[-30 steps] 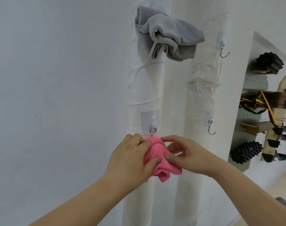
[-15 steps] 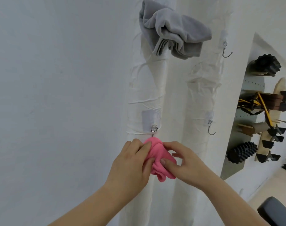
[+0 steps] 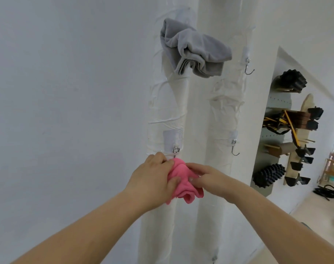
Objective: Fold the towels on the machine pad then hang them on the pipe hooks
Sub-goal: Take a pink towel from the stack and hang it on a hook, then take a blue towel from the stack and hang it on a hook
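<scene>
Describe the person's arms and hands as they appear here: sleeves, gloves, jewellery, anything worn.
Both forearms are bare as far as the picture shows; no sleeve is in view. The left hand and the right hand wear no gloves. No watch, bracelet or ring shows on either. Fingernails look short and unpainted.

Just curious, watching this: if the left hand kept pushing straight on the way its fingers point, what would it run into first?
Probably the hook plate on the wrapped left pipe, just beyond the fingertips. The left hand already grips the pink towel there, so the gap looks slight, though depth is hard to judge.
</scene>
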The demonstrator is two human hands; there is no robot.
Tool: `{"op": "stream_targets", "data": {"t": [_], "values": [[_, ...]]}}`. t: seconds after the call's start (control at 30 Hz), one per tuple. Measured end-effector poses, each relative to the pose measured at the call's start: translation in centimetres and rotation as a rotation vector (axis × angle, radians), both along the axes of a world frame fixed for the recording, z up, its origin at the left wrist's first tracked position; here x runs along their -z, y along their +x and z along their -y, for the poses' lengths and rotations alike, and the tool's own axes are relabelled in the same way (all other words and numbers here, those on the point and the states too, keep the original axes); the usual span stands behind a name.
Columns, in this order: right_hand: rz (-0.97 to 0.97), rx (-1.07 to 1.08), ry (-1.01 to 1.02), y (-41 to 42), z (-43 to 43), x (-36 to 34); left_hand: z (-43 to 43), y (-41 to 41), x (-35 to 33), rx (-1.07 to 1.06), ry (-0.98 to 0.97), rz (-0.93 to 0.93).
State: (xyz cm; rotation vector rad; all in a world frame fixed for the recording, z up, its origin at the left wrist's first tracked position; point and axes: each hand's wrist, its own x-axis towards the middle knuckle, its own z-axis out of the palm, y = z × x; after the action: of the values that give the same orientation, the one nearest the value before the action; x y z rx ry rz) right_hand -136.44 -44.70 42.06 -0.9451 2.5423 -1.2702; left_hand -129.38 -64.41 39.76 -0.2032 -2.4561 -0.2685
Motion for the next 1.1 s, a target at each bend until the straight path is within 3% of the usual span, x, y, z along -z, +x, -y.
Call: {"op": "stream_targets", "data": {"t": [0.07,0.2,0.47,0.63,0.77,0.87,1.1], "values": [[-0.02,0.078,0.022,0.5,0.3,-1.0,-0.2,0.9,-1.2,0.008,-0.011,-0.007],[-0.252,0.254,0.017,1.3,0.5,-2.1,0.0,2.2,-2.0,0.044,0.028,-0.108],[-0.417,0.365,-0.026,3.2,0.8,-2.3,-0.2,4.3,-2.2,0.11,0.034,-0.171],[-0.52,0.458,-0.054,6.9,-0.9,-0.2,-1.5,7.5,0.0,0.353,0.144,-0.296],[-0.442,0.601,-0.114,12.3,-5.0,5.8,-4.4,8.3,5.7,0.414,0.27,-0.116],[-0.233,0.736,-0.119,17.2,-9.6,13.5,-8.9,10.0,11.7,0.495,0.335,0.147],[0.267,1.016,0.102,32.3,-21.7,30.9,-22.3,19.0,27.0,0.744,0.309,0.735]]}}
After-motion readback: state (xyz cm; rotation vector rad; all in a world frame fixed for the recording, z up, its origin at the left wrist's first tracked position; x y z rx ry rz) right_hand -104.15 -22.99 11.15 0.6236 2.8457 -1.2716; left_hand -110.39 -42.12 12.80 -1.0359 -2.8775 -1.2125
